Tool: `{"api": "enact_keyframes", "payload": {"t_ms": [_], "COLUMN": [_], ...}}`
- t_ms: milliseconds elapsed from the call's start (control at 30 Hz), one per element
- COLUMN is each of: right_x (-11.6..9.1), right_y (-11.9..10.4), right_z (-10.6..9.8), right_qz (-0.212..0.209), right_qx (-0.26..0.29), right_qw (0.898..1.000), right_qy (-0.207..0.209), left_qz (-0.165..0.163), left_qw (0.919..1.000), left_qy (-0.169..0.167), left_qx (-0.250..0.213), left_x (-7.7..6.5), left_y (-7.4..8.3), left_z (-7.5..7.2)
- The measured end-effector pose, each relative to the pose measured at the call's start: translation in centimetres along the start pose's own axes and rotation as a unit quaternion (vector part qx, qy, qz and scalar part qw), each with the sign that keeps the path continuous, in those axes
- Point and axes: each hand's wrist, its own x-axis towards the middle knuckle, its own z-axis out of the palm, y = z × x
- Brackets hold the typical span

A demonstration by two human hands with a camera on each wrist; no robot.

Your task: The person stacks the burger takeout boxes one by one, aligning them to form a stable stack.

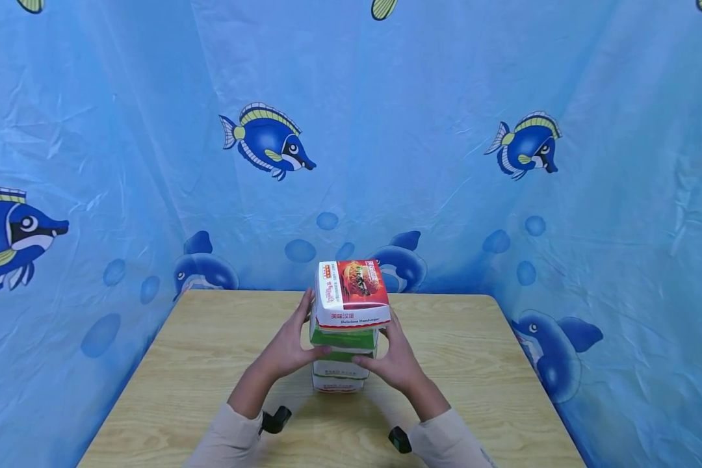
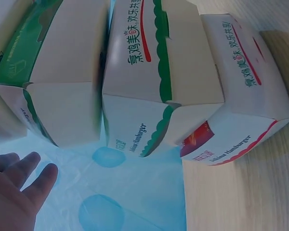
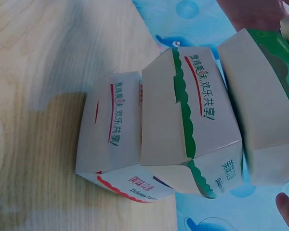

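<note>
I have my hands either side of four hamburger boxes stacked on the wooden desk (image 1: 462, 364), around the middle of it from left to right. My left grip (image 1: 286, 349) is on the left side of the pile and my right grip (image 1: 395, 359) on the right, both level with the upper two boxes. Neither is clenched: the fingers are spread loose, thumbs turned inward at the near side. From my left wrist I see bare space between those fingers and the second box (image 2: 67, 72); whether any other part touches a box, I cannot tell.

The top box (image 1: 353, 296) is white with a red burger picture facing up. The second, just under it, is green and white. The third box (image 2: 144, 77) has a scalloped green trim, and the bottom box (image 2: 245, 91), red-trimmed, rests on the desk.

My sleeves (image 1: 225, 435) are pale, with a small black device (image 1: 276, 420) by the left wrist. On the far side hangs a blue sheet (image 1: 398, 188) printed with fish and dolphins.
</note>
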Motion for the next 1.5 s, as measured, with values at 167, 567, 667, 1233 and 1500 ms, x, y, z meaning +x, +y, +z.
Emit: {"api": "enact_keyframes", "payload": {"t_ms": [167,567,667,1233,1500], "right_x": [-0.3,0.9,1.0,1.3,1.3], "right_y": [0.0,-0.5,-0.4,-0.1,0.2], "right_z": [-0.1,0.0,0.1,0.1,-0.2], "right_qz": [0.003,0.013,0.026,-0.002,-0.010], "right_qx": [0.005,0.010,0.014,-0.006,-0.012], "right_qw": [1.000,1.000,0.999,1.000,1.000], "right_qy": [-0.006,-0.011,-0.013,0.000,0.001], "left_qz": [-0.003,0.022,0.011,-0.003,-0.018], "left_qw": [1.0000,0.9994,0.9995,0.9998,0.9997], "left_qy": [-0.002,-0.008,-0.013,0.015,0.015], "left_qx": [-0.006,-0.026,-0.027,0.013,0.008], "left_x": [-0.2,0.8,0.9,1.0,0.9], "left_y": [-0.1,-0.6,-0.5,-0.4,-0.1], "left_z": [0.2,0.3,0.2,0.4,0.6]}}
